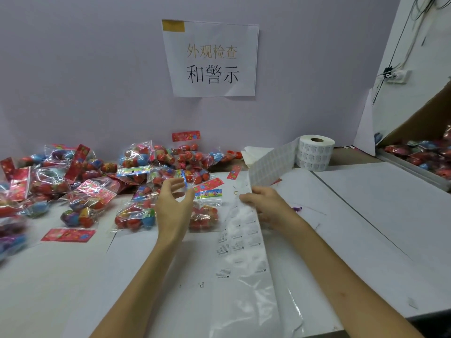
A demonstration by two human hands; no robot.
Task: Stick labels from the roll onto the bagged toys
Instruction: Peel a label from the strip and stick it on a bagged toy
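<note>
**Label roll and working position.** The label roll (316, 152) stands on end at the back of the table (366, 215), near the wall. Its label strip (271, 167) runs forward and left from the roll, raised off the surface, to the right hand (268, 207), which grips it at the bend. From there the spent liner (244, 252), with a few printed labels on it, trails along the table toward the viewer.

The left hand (174, 203) hovers apart from the right, fingers loosely spread and holding nothing that can be made out. Whether a label clings to a fingertip cannot be told. Just beside it lies the nearest bagged toy (205, 213), at the edge of the pile of bagged toys (85, 181) spread over the left of the table.

**Likely hazards.**
- A sharp pull on the raised strip could tip or drag the roll, since nothing appears to anchor it.
- A label peeled carelessly may fold onto itself or stick to the fingers.
- The crinkled, glossy film is a poor seat, so a label pressed over a fold may wrinkle or lift.
- No sorting of done from undone bags is visible, which invites a missed bag or a doubled label.

A cardboard box (419, 120) at the right holds more bags, and a wall sign (212, 59) hangs above.
</note>
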